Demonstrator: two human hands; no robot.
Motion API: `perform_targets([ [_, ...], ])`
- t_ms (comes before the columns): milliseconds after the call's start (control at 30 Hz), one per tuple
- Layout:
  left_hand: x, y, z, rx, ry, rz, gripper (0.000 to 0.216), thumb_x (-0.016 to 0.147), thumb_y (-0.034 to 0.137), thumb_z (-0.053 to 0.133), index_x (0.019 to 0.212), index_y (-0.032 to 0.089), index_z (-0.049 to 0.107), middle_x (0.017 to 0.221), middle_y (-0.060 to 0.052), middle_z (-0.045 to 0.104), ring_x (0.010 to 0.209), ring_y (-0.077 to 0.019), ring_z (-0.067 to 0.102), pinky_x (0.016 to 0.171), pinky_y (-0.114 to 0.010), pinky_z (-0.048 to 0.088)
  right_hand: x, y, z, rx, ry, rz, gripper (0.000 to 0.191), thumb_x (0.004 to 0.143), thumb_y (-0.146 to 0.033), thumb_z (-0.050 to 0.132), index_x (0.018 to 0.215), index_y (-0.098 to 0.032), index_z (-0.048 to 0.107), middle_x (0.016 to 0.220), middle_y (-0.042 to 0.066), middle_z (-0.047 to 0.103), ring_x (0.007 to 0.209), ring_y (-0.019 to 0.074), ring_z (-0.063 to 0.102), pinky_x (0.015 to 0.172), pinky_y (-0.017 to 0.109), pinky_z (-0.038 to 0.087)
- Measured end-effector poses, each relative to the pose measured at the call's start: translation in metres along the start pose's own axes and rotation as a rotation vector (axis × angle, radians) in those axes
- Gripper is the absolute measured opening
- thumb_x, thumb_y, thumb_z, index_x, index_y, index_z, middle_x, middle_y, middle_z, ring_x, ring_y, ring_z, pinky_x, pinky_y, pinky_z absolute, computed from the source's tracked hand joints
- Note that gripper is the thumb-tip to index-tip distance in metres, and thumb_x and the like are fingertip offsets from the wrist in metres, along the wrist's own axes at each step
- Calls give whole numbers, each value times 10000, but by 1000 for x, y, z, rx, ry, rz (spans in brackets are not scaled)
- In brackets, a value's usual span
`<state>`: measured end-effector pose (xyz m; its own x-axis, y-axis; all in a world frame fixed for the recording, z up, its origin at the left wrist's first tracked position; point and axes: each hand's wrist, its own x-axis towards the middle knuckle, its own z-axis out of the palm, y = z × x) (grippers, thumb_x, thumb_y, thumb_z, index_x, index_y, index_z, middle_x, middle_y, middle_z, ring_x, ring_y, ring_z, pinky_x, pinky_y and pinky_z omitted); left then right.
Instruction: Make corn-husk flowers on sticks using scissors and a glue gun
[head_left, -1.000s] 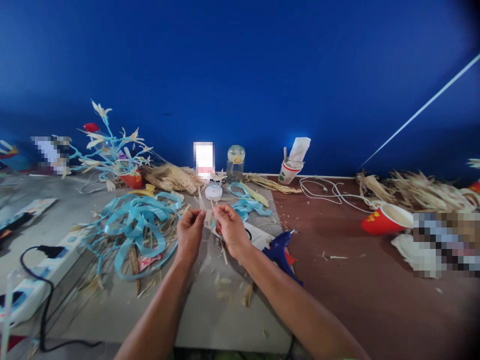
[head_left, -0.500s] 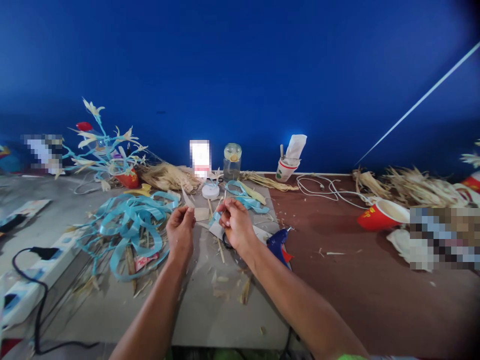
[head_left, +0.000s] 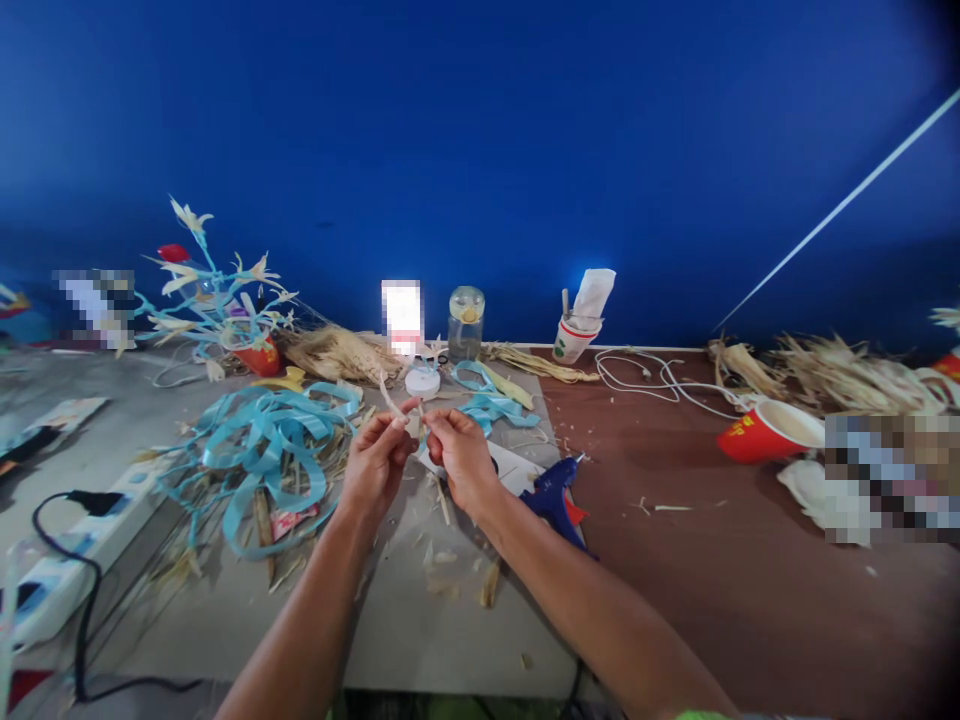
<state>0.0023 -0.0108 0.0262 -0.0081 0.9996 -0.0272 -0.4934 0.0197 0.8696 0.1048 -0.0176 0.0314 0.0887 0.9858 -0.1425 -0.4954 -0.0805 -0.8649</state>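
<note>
My left hand (head_left: 375,462) and right hand (head_left: 459,455) pinch one pale husk strip (head_left: 397,407) together. The blue glue gun (head_left: 553,492) lies just right of my right wrist.

Two hands (head_left: 375,462), one held husk strip (head_left: 391,398), one blue glue gun (head_left: 555,495), one glass jar (head_left: 466,322), one white paper cup (head_left: 571,342)

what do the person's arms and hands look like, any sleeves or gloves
The left hand and right hand are bare: no gloves, rings or watch. Forearms are uncovered; a sliver of light green fabric, perhaps a sleeve, edges the right arm.
</note>
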Motion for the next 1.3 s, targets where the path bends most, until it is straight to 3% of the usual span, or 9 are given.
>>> perform_targets([
  [133, 3, -5, -4, 61, 73, 4, 200, 618, 284, 755, 687, 148, 625, 694, -9, 622, 460, -30, 407, 476, -190, 357, -1, 1, 0, -61, -30, 18, 177, 697, -345, 589, 651, -182, 537, 399, -90, 426, 370, 49, 302, 409, 200, 204],
  [267, 7, -7, -9, 119, 174, 79, 214, 616, 315, 745, 675, 151, 620, 654, 0, 592, 498, -56, 454, 516, -202, 384, 6, 2, -4, 10, 70, -40, 153, 694, -327, 576, 694, -181, 528, 437, -85, 460, 377, 50, 305, 399, 194, 193],
  [333, 7, -6, -12, 258, 256, 156, 209, 627, 329, 732, 663, 151, 628, 730, -26, 616, 542, -71, 479, 513, -201, 383, 9, 1, -6, 68, 128, -68, 141, 699, -313, 566, 720, -181, 520, 451, -84, 469, 378, 48, 299, 398, 191, 189],
  [433, 8, -5, -14, 470, 339, 279, 207, 630, 332, 728, 638, 144, 643, 1029, -75, 621, 632, -83, 512, 509, -195, 383, 6, -1, -5, 61, 116, -98, 143, 718, -314, 554, 745, -179, 516, 459, -78, 490, 377, 48, 293, 397, 190, 195],
  [500, 7, -6, -13, 449, 310, 257, 206, 634, 335, 727, 653, 142, 656, 1048, -68, 617, 608, -70, 495, 504, -192, 376, 1, -2, -3, -29, 49, -101, 151, 732, -322, 546, 763, -175, 528, 462, -73, 502, 379, 52, 307, 398, 192, 210],
  [667, 6, -5, -8, 109, 183, -8, 249, 588, 299, 772, 749, 131, 683, 616, 30, 557, 479, -32, 411, 463, -160, 319, -11, 0, 4, -280, -118, -125, 121, 749, -293, 513, 733, -175, 535, 460, -75, 486, 400, 62, 363, 428, 192, 276],
  [867, 4, 2, -2, -39, 139, -113, 234, 540, 221, 801, 703, 103, 681, 573, 32, 550, 450, -20, 423, 427, -140, 326, -10, 3, 3, -378, -133, -181, 154, 768, -321, 482, 725, -179, 524, 475, -69, 466, 423, 75, 394, 444, 195, 310],
  [1300, 2, 2, -1, -77, 114, -141, 243, 536, 226, 800, 697, 112, 658, 528, 42, 507, 424, -44, 427, 366, -156, 358, -8, 12, 3, -396, -143, -166, 126, 761, -291, 478, 723, -180, 523, 521, -52, 492, 447, 83, 415, 446, 198, 339],
])
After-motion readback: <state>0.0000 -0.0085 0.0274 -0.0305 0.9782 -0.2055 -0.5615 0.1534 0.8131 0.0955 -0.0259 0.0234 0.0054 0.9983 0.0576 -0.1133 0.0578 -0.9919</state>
